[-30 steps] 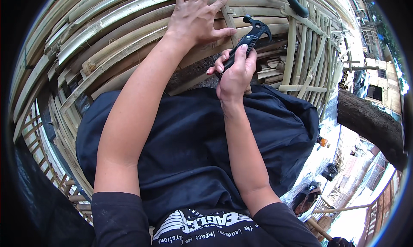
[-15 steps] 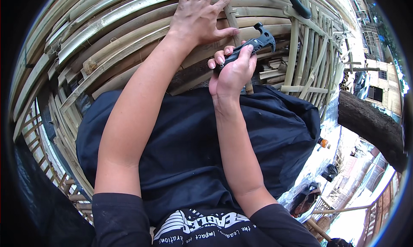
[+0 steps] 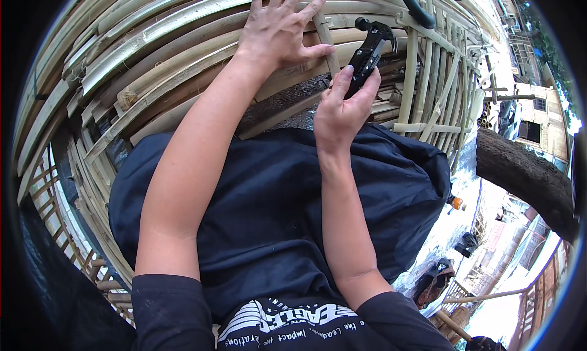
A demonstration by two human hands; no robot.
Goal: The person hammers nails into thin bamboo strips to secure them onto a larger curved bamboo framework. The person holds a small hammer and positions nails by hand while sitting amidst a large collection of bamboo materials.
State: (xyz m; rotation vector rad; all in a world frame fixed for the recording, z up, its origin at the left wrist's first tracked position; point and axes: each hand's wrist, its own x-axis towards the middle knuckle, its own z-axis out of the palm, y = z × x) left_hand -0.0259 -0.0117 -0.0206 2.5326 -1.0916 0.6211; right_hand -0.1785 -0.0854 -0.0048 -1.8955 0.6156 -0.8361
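Note:
My left hand (image 3: 275, 30) lies with fingers spread on the split bamboo slats (image 3: 177, 39), its thumb reaching a narrow upright bamboo strip (image 3: 325, 36). To the right of it, my right hand (image 3: 348, 106) is closed round the handle of a small black hammer (image 3: 374, 48) with a claw. The hammer's head points up and away from me, above the slats and apart from the left hand. My fingers hide the lower end of its handle.
Dark cloth (image 3: 263, 210) covers my lap. At the right stands a bamboo lattice (image 3: 431, 76), with a curved black bar (image 3: 416, 9) above it. A thick dark log (image 3: 520, 174) juts in at the far right. A black bag (image 3: 435, 281) rests on the ground, lower right.
My right hand has turned the hammer more upright and moved slightly right. The hammer's striking face and claw have swung round. My left hand has barely moved.

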